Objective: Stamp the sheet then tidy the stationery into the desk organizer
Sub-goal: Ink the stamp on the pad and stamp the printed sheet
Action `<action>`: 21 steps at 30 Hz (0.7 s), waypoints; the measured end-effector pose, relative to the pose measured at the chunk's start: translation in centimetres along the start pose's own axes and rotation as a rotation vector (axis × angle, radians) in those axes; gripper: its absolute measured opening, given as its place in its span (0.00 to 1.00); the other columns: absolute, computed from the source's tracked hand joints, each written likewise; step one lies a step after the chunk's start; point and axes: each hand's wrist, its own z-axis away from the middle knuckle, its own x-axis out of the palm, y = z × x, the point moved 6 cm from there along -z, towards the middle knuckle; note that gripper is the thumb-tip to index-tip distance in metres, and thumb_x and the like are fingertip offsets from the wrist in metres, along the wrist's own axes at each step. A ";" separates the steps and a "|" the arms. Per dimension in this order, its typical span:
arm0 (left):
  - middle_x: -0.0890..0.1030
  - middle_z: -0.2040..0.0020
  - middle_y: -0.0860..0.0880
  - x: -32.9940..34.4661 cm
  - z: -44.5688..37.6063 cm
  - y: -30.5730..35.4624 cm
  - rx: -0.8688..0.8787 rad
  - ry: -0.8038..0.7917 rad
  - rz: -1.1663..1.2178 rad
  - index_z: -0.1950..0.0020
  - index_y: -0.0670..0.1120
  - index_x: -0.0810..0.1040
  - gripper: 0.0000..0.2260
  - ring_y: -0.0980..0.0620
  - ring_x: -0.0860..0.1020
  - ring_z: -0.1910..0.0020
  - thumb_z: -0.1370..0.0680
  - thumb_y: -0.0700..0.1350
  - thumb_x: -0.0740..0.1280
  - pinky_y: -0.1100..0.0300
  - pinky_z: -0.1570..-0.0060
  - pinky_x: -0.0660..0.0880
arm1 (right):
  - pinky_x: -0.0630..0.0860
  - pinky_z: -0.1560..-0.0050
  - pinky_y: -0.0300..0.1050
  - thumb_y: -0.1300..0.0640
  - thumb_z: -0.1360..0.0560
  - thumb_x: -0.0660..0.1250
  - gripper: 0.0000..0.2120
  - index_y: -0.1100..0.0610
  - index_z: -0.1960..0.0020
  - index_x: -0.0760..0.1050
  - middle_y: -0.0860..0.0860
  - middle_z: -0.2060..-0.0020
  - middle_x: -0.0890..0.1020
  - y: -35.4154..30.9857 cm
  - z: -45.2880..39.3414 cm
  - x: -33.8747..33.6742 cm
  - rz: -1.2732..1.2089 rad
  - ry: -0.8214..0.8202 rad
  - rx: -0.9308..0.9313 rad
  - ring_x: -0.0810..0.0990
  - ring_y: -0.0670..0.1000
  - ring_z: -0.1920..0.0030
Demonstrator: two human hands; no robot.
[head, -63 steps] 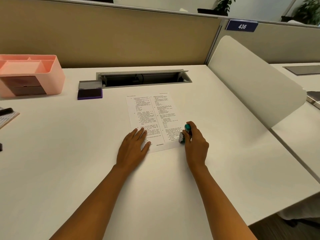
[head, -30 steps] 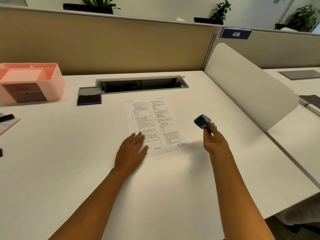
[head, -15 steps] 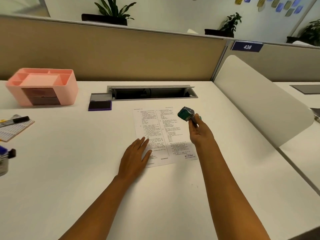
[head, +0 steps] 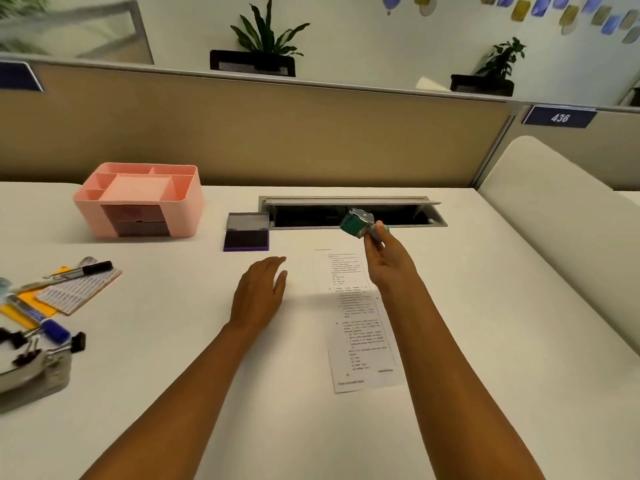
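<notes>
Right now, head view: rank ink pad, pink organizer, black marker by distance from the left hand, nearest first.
From the left hand:
1. Ink pad, just beyond the fingertips, open on the desk.
2. Black marker, far to the hand's left, lying on the stationery pile.
3. Pink organizer, back left by the partition; close to the marker's distance, so 2 and 3 are near a tie.

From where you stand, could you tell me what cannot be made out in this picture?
All in the head view:
- Sheet: print too small to read; the right hand and forearm cover part of it.
- Stamp: its face is blurred, lettering illegible.
- Stationery pile: cut off by the left edge, motion-blurred.
- Pink organizer: drawer contents hidden behind dark fronts.
- Cable tray: inside lost in shadow.
</notes>
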 end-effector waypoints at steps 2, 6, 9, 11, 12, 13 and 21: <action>0.74 0.34 0.44 -0.8 -1.5 -1.5 -0.040 0.017 -0.006 0.33 0.43 0.71 0.16 0.45 0.71 0.33 0.21 0.45 0.59 0.55 0.34 0.66 | 0.72 0.34 0.43 0.65 0.25 0.66 0.01 0.63 0.55 0.74 0.60 0.38 0.77 1.1 -1.1 1.6 -0.009 -0.013 0.000 0.77 0.54 0.38; 0.72 0.32 0.42 -2.0 -4.1 -4.2 -0.140 0.031 -0.010 0.32 0.42 0.69 0.17 0.44 0.69 0.32 0.21 0.44 0.59 0.53 0.33 0.66 | 0.72 0.35 0.43 0.67 0.26 0.65 0.02 0.63 0.58 0.74 0.60 0.38 0.77 2.9 -2.7 4.0 0.042 -0.010 0.008 0.77 0.54 0.38; 0.73 0.34 0.41 -2.9 -6.0 -6.0 -0.192 0.046 0.014 0.33 0.42 0.69 0.17 0.43 0.70 0.34 0.21 0.44 0.59 0.52 0.35 0.69 | 0.74 0.37 0.42 0.66 0.26 0.66 0.01 0.63 0.56 0.74 0.60 0.39 0.78 4.1 -3.9 5.4 0.086 0.007 0.007 0.77 0.54 0.39; 0.74 0.35 0.40 -3.3 -7.2 -7.0 -0.213 0.051 0.006 0.33 0.42 0.69 0.16 0.43 0.72 0.36 0.21 0.43 0.59 0.52 0.37 0.71 | 0.75 0.42 0.39 0.64 0.25 0.66 0.06 0.64 0.49 0.75 0.59 0.40 0.78 5.0 -4.7 6.3 0.121 0.002 0.016 0.78 0.52 0.40; 0.74 0.36 0.40 -3.5 -7.8 -7.5 -0.224 0.051 -0.001 0.33 0.42 0.69 0.16 0.42 0.72 0.36 0.21 0.43 0.59 0.52 0.38 0.72 | 0.75 0.46 0.37 0.63 0.25 0.66 0.11 0.64 0.43 0.74 0.59 0.40 0.78 5.4 -5.0 6.8 0.139 -0.001 0.019 0.78 0.52 0.41; 0.74 0.35 0.40 -3.7 -8.4 -8.0 -0.232 0.052 -0.006 0.33 0.42 0.69 0.16 0.42 0.72 0.36 0.21 0.43 0.59 0.52 0.38 0.72 | 0.75 0.49 0.36 0.62 0.25 0.66 0.16 0.64 0.39 0.73 0.59 0.40 0.78 5.8 -5.4 7.2 0.153 0.001 0.020 0.78 0.52 0.41; 0.71 0.31 0.43 -4.1 -13.1 -11.4 -0.305 0.095 0.026 0.33 0.43 0.70 0.16 0.42 0.71 0.34 0.20 0.44 0.58 0.50 0.35 0.68 | 0.76 0.45 0.41 0.61 0.25 0.67 0.19 0.63 0.36 0.71 0.60 0.40 0.78 8.2 -9.3 8.6 0.201 0.024 0.042 0.78 0.54 0.40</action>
